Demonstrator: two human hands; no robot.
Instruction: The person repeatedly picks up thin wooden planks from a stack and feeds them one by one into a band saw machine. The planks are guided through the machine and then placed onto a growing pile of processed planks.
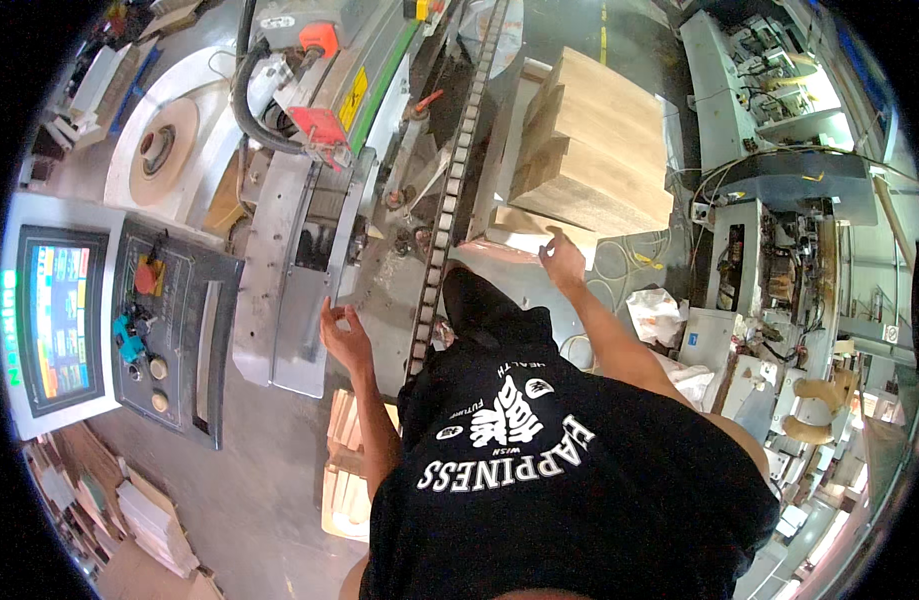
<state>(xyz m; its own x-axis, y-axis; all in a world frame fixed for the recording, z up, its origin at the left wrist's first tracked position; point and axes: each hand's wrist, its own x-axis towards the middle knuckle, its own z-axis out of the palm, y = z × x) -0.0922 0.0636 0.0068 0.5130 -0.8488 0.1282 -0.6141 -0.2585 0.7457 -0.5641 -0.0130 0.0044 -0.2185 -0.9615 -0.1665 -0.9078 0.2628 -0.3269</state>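
My left hand [346,340] is beside the metal edge of a machine bed [279,330], its fingers loosely bent and apart, with nothing seen in them. To the right, my right hand [565,262] is over the near end of a low pale wooden board [529,225], thumb and forefinger apart. Whether its fingertips touch the wood I cannot tell. Just beyond is a tall stack of pale wooden boards [599,140], stepped along its left side. A chain conveyor [447,205] runs between my two hands.
A control panel [174,330] with a lit screen [61,320] stands at the left. Wooden pieces [347,490] lie beside my left forearm. White bags [657,315] and loose hoses [624,260] are on the floor at right, before another machine [744,260].
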